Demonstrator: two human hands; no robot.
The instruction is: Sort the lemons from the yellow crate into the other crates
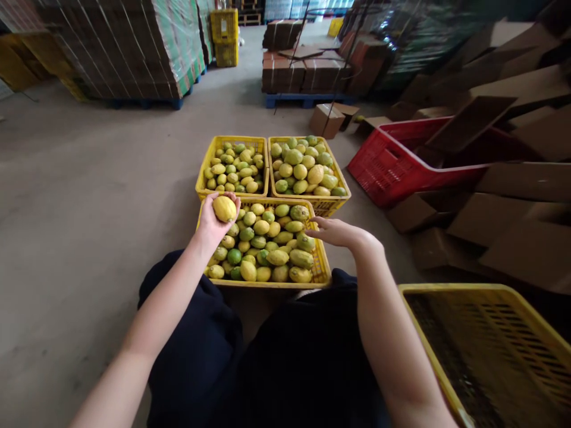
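Observation:
A yellow lemon [224, 209] rests in my left hand [213, 217], palm up with the fingers curled round it, above the left rim of the nearest yellow crate [321, 261]. That crate holds many yellow and green lemons [277, 257]. My right hand [332, 230] hovers over the crate's right edge, fingers stretched out and holding nothing. Its fingertips are close to the lemons there; whether they touch cannot be told. Behind stand two more yellow crates, the left one [200, 172] with smaller lemons and the right one [342, 181] with larger ones.
At the lower right stands a yellow crate [455, 288]. A red crate [379, 163] with cardboard in it sits farther right, among piled cardboard boxes [521, 238]. Wrapped pallet stacks [120, 47] and a small carton [327, 120] are farther back on the concrete floor [89, 208].

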